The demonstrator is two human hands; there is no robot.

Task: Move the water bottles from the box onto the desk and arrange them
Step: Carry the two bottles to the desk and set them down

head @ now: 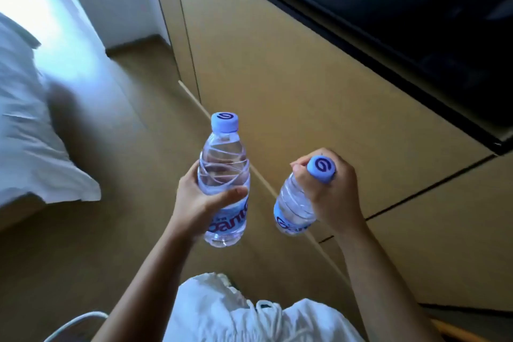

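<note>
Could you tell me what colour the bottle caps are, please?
Light blue with a dark swirl logo, on both bottle caps; clearest in the head view.

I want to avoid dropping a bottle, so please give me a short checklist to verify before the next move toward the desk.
1. Left hand grip on the upright clear plastic water bottle with a pale blue cap: thumb and fingers curl round its middle. Ok.
2. Right hand grip on the second, tilted clear plastic bottle with the same cap: held only near the neck. Ok, though less secure.
3. Both caps in place: ok.
4. Bottles apart, not touching: ok.
5. Desk surface in view for placing: cannot tell.
6. Box in view: not ok; it is not visible.
</note>
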